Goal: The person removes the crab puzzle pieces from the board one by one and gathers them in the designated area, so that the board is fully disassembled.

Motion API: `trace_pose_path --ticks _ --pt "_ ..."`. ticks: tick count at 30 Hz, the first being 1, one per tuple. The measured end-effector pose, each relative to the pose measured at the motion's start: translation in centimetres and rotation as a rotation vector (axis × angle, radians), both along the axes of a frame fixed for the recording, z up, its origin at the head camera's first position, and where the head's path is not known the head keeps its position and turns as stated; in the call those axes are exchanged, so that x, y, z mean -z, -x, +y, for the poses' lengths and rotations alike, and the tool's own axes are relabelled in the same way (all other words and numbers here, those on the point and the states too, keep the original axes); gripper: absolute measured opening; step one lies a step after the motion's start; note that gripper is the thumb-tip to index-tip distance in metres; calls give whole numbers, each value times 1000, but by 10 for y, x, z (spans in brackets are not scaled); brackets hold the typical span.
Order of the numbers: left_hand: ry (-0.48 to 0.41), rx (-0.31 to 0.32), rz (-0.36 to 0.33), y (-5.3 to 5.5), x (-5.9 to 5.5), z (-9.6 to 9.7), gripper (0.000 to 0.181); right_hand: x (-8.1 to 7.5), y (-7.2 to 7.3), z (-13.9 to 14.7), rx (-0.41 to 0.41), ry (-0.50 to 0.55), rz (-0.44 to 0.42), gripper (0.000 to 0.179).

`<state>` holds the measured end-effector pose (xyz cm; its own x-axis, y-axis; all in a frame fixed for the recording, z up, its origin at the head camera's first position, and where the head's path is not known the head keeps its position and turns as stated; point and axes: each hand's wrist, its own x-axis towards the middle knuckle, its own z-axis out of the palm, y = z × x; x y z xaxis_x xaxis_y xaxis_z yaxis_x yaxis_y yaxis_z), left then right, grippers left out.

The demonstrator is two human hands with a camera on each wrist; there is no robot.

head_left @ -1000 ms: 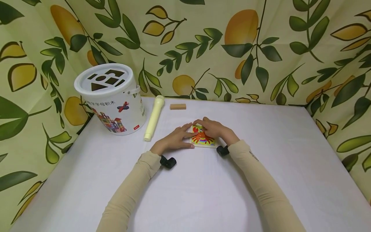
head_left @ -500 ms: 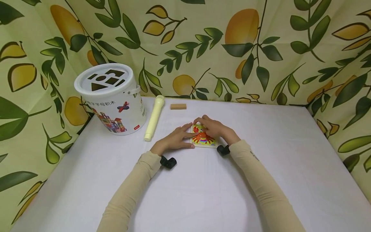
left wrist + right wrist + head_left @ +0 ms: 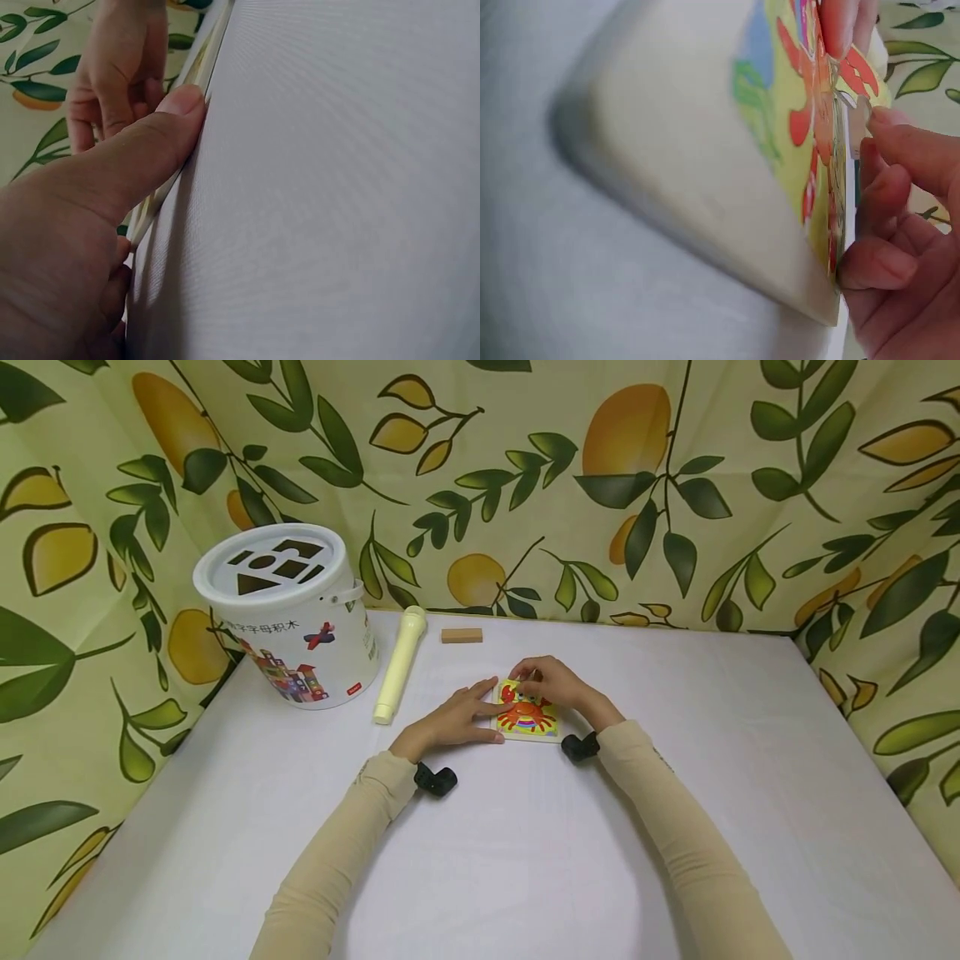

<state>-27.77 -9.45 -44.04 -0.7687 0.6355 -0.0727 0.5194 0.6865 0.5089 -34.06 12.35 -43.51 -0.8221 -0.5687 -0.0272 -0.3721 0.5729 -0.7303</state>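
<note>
Right hand (image 3: 553,683) pinches a thin piece (image 3: 858,129) over a crab puzzle (image 3: 525,722)

The crab puzzle lies flat near the middle of the bench (image 3: 487,852), a square board with a red crab on a yellow ground. The left hand (image 3: 454,717) grasps nothing: its fingers are spread, one lying across the picture from the left side, another reaching the far left corner. Its thumb rests along the near edge — the left wrist view shows the thumb tip against the board's side.

The right hand is at the far part of the crab puzzle, its thumb and a finger pinching the thin piece by its pale edge. How far that piece is raised cannot be told.

A beige sleeve covers each forearm, and a small black device sits at each wrist. Farther back on the left stands a white bucket (image 3: 307,647), upright, with building blocks printed on its side and dark shaped holes in its lid (image 3: 225,572). Just beside it, on its right, a pale yellow rod (image 3: 401,665) lies at a slant. Near the bench's far edge, right of the rod, is a small brown block (image 3: 461,636). Behind everything hangs a cream curtain (image 3: 480,439) printed with leaves and orange fruit.
</note>
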Motion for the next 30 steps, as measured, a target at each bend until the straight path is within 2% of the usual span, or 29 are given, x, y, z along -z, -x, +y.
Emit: trace_pose_path --ticks 5,8,10,13,15,17,23,30 --pt "-20 19 12 1 1 5 59 -4 2 21 110 77 -40 18" --pt "-24 28 18 0 0 6 60 -10 3 47 235 118 -69 23" --pt "-16 24 16 0 -1 6 60 -13 4 66 324 112 -113 25" --pt "13 7 -1 -1 -3 4 61 -15 4 91 407 67 -196 27" --pt "28 1 -15 -1 -5 3 61 -13 5 101 420 27 -244 28" --pt "34 -5 -23 -2 -7 2 61 -10 6 105 411 -1 -258 29" --pt "40 -3 -25 -4 -9 2 62 0 8 102 423 -12 -234 26" --pt "47 -6 -46 -4 -12 4 62 -1 4 100 434 -40 -188 25"
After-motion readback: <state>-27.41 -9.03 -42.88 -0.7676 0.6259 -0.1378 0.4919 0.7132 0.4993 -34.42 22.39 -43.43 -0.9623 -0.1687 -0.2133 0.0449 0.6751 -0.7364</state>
